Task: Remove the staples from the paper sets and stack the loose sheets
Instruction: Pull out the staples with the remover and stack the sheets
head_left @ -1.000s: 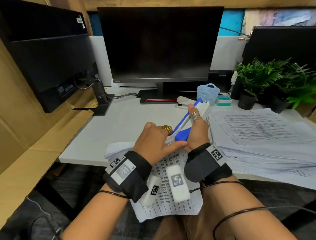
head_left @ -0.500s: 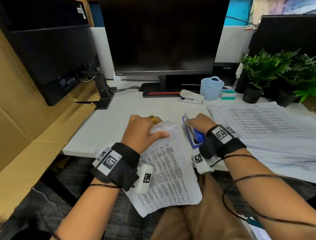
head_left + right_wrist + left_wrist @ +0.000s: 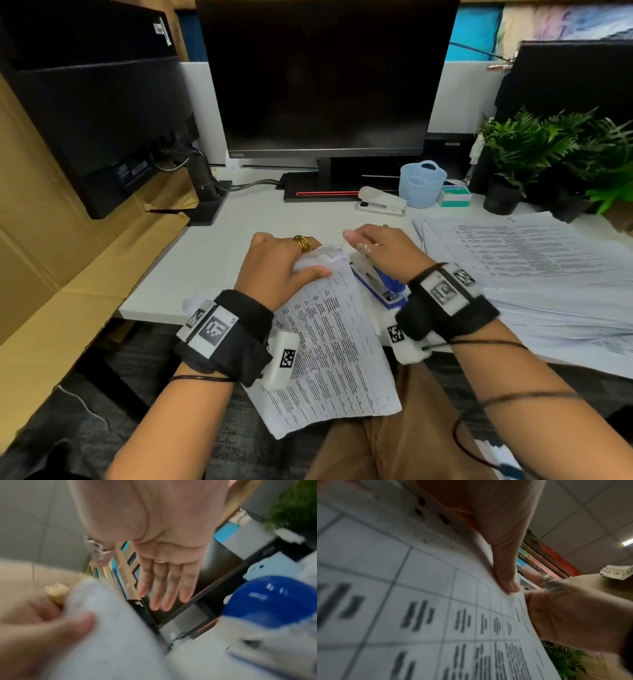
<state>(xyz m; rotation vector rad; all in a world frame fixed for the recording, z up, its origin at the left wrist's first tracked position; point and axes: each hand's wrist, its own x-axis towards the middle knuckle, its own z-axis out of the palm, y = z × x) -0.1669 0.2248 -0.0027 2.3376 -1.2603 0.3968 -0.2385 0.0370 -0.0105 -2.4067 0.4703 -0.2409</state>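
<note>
Lit evenly from overhead; soft, weak shadows on the pale desk (image 3: pixel 219 246). Dark and featureless across the monitor (image 3: pixel 325 75), without glare. Bent by the wide lens toward the head view's edges, straight lines bowed. Slightly smeared at the right hand (image 3: pixel 380 246); sharper on the printed paper set (image 3: pixel 335 359). From the left wrist, out of focus on the nearest print, crisper near the thumb (image 3: pixel 505 574), with a bright ceiling light strip (image 3: pixel 627 542) at the far right edge. From the right wrist, heavily motion-blurred throughout: the blue stapler (image 3: pixel 271 599) and foreground paper reduced to soft shapes, the straight fingers (image 3: pixel 163 588) only a little clearer.
</note>
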